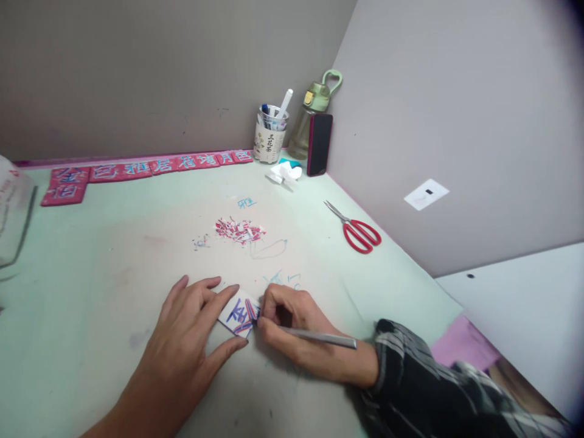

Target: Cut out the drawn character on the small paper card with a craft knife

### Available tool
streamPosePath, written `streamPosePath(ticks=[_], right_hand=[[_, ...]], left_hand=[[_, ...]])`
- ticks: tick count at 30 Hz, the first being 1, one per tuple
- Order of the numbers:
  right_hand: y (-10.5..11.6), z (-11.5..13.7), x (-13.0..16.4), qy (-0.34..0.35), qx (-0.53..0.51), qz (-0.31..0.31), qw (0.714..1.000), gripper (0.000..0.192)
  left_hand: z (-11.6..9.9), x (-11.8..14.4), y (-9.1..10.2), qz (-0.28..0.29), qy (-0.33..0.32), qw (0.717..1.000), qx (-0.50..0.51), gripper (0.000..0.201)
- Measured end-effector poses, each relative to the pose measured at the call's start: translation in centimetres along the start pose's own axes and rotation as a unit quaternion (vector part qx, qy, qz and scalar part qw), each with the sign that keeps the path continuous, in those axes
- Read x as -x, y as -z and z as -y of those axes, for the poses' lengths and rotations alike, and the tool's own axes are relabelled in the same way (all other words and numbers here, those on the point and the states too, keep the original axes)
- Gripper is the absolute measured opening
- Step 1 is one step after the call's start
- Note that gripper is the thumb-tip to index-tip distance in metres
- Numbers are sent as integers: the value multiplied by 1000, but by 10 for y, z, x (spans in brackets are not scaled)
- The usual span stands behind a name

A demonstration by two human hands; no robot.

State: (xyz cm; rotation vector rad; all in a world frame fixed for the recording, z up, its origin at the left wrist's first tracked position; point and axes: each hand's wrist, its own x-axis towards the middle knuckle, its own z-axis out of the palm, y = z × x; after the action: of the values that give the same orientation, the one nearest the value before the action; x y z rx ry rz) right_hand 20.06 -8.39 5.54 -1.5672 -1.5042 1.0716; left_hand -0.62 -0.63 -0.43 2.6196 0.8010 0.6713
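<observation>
- White tile point(232, 309): a small, flat, four-sided piece is laid face up on the tabletop point(137, 255) and is set askew, with one corner pointed downward.
- Tile face: blue-purple character strokes are marked on the left part; red bands edged in blue are shown on the right part.
- Tile hold: the piece is held at its upper edge and lower corner between index finger and thumb of the left hand point(191, 325).
- Silver tool point(319, 337): a slim, straight shaft is gripped pen-fashion in the right hand point(301, 328), tilted, with its working end directed at the tile's right side.
</observation>
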Motion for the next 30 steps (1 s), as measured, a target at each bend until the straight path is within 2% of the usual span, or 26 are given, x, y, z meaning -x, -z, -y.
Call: streamPosePath(ticks=[7, 11, 17, 24, 30], right_hand=[[-2, 1, 1, -6, -3, 2, 1000, 17], [-4, -1, 0, -22, -10, -10, 1000, 17], [-5, -2, 0, -27, -13, -9, 1000, 18], [-4, -3, 2, -13, -14, -11, 1000, 18], [-3, -4, 2, 1, -21, -7, 1000, 18]], left_hand=[[-4, -2, -2, -7, -16, 999, -32, 46], [-1, -1, 1, -10, -18, 999, -31, 52], [11, 3, 6, 38, -14, 999, 7, 37], [8, 3, 2, 1, -23, 1000, -9, 37], [9, 3, 0, -2, -21, 1000, -18, 36]])
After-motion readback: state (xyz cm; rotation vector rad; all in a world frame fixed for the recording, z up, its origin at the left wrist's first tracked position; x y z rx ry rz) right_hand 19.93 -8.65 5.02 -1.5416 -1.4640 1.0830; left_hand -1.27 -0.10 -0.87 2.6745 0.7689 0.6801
